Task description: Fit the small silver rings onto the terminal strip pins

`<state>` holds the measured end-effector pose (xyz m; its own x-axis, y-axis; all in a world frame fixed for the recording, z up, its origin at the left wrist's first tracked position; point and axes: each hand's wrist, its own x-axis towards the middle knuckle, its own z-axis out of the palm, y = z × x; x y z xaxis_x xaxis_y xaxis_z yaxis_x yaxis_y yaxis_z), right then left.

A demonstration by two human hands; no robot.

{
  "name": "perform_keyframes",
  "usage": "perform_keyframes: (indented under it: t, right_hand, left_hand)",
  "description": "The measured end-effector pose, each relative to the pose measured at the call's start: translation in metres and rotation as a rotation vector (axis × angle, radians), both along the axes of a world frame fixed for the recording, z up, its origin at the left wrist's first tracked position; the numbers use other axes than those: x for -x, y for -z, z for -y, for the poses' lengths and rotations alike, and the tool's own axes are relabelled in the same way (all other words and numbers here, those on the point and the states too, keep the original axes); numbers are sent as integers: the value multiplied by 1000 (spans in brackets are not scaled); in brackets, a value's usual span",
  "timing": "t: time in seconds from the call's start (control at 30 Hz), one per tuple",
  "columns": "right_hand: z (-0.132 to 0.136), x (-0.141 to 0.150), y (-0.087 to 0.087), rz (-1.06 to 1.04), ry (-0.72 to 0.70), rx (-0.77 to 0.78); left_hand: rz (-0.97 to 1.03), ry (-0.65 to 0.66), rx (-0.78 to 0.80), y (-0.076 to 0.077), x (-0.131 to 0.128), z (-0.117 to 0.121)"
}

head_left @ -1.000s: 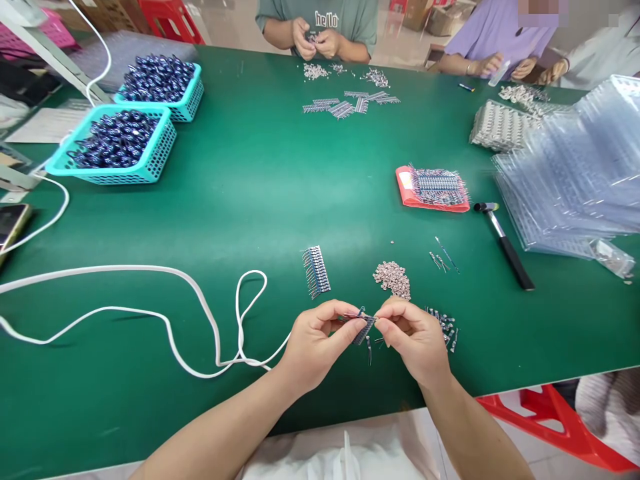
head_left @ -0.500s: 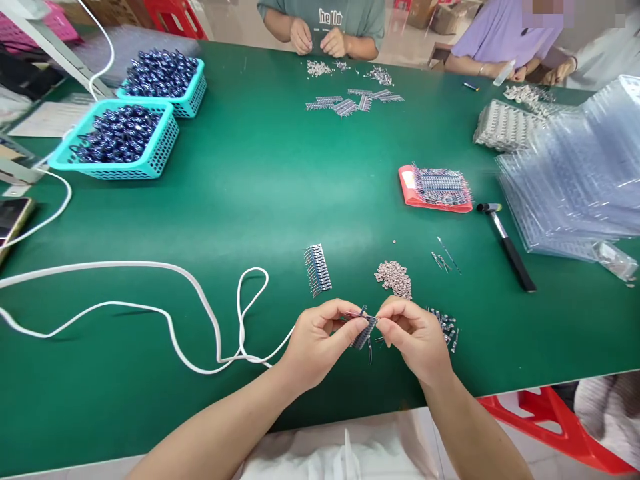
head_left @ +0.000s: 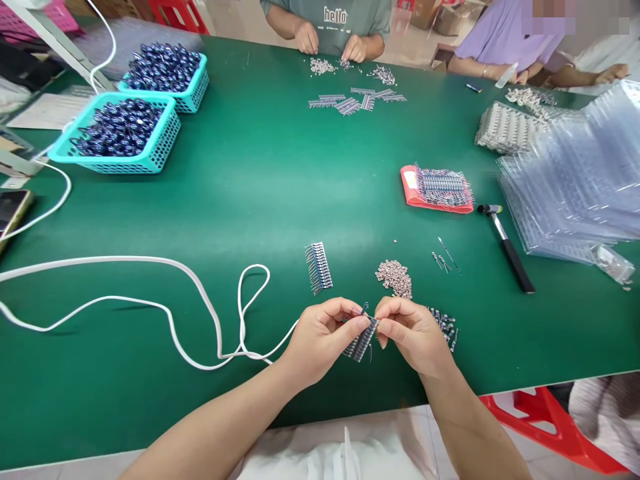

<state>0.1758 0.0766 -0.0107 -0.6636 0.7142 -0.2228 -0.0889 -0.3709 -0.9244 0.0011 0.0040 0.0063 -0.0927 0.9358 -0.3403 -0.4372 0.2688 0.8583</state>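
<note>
Between thumb and fingers, my left hand (head_left: 317,340) pinches a comb-like strip of small wired components (head_left: 359,348), its rows hanging below the thumb. My right hand (head_left: 417,337) is closed in a pinch at the strip's right end, its fingertips meeting the left thumb. Whatever small piece is in the right fingertips is too small to make out. Just beyond the hands lies a pile of small beige pieces (head_left: 395,279). A similar component strip (head_left: 319,268) rests on the table to its left. Loose wired components (head_left: 447,327) are partly hidden behind my right hand.
White cables (head_left: 185,270) loop over the green table at left. Two turquoise baskets (head_left: 155,157) hold dark blue shiny parts. At right are a hammer (head_left: 510,253), a red-wrapped component bundle (head_left: 443,188) and stacked clear plastic trays (head_left: 575,180). Co-workers sit across the table.
The strip in my left hand has turned so that more of its rows show. My hands stay together. Across the table, a co-worker's hands have moved apart, and another person's hand has shifted right.
</note>
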Motion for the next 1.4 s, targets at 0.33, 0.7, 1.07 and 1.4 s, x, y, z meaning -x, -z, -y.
perform_keyframes:
  t: [0.33,0.7,1.07,1.4]
  right_hand:
    - [-1,1,1,-12,-3,43]
    - [-4,2,-1,-11,-42,101]
    - [-4,3,-6,18,-61,162]
    - [-6,1,-5,3,-122,204]
  left_hand:
    - [-75,21,-28,-1,-1,2]
    - [-191,52,-78,-1,1,1]
    - [-191,108,-52,-4,3,0]
    - [-256,164,-73,-9,5,-2]
